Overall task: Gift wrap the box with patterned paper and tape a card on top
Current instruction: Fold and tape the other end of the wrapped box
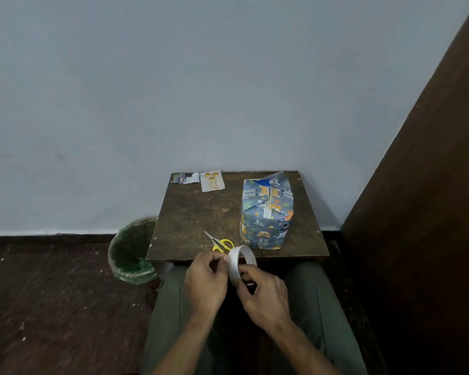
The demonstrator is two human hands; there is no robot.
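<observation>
The fingertips [224, 257] of the left hand [205, 282] are pinched together at the outer edge of the white roll of adhesive tape [240, 262], as if picking at its end, while the right hand [263, 293] curls round the roll from below, thumb on its rim, holding it up on edge just in front of the near edge of the table. Both hands hover above the person's lap, over olive-green trousers [325, 307].

The tall box wrapped in blue paper printed with little animals [266, 215] stands upright on the right side of the small dark wooden table [195, 212], its top flaps folded but one corner poking up loose. Small yellow-handled scissors [219, 242] lie near the table's front edge, just beyond the left hand. At the far left corner lie a white card with gold print [212, 180] and, beside it, a torn scrap of the same patterned paper [185, 178]. A round bin lined with a green bag [132, 250] sits on the dark floor left of the table, against the pale wall.
</observation>
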